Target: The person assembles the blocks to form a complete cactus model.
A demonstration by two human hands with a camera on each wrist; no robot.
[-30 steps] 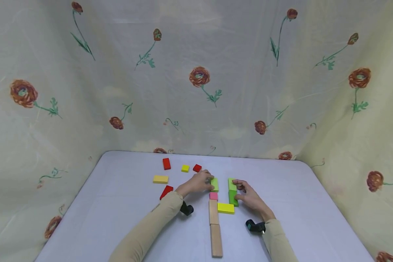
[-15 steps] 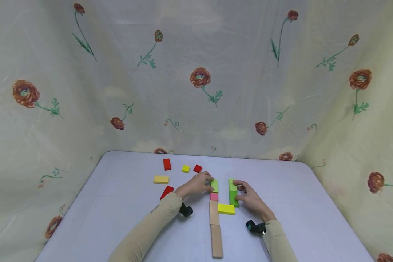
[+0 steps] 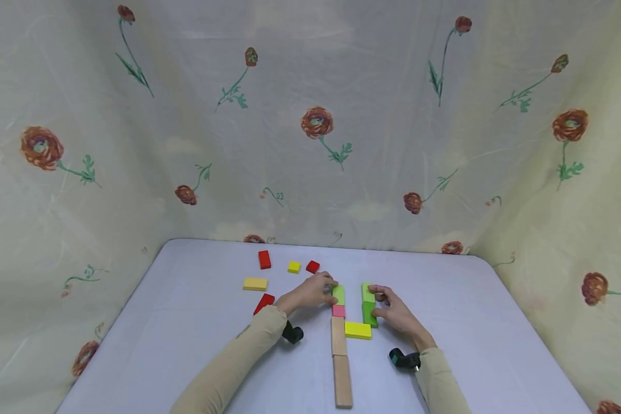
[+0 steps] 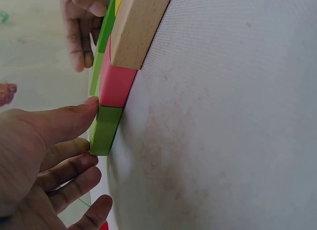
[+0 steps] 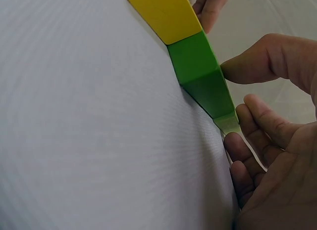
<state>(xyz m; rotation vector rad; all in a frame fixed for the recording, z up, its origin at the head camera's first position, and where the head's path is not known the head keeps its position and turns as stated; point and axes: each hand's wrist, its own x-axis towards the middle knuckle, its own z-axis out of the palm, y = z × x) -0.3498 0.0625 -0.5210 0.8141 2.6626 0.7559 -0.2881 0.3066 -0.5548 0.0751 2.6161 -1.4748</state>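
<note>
My left hand (image 3: 315, 288) pinches a light green block (image 3: 338, 294) lengthwise between thumb and index finger; in the left wrist view, this block (image 4: 106, 131) meets the end of a pink block (image 4: 118, 85). Its other fingers are spread. My right hand (image 3: 396, 313) rests thumb and fingertips along two blocks in line: a dark green block (image 3: 370, 314) under the thumb and another light green block (image 3: 367, 292) by the fingers. The right wrist view has the thumb on the upper edge of the dark green block (image 5: 200, 67). A yellow block (image 3: 358, 330) joins the two rows.
Two plain wooden blocks (image 3: 342, 380) continue the left row toward me. Beyond and left of my left hand lie a red block (image 3: 264, 260), a small yellow block (image 3: 294, 267), a small red block (image 3: 313, 266), a pale yellow block (image 3: 255, 284) and a red piece (image 3: 264, 303) partly behind the sleeve.
The light green block at my left hand has shifted slightly toward me and turned straighter, against the pink block. My right hand stays in place on its blocks.
</note>
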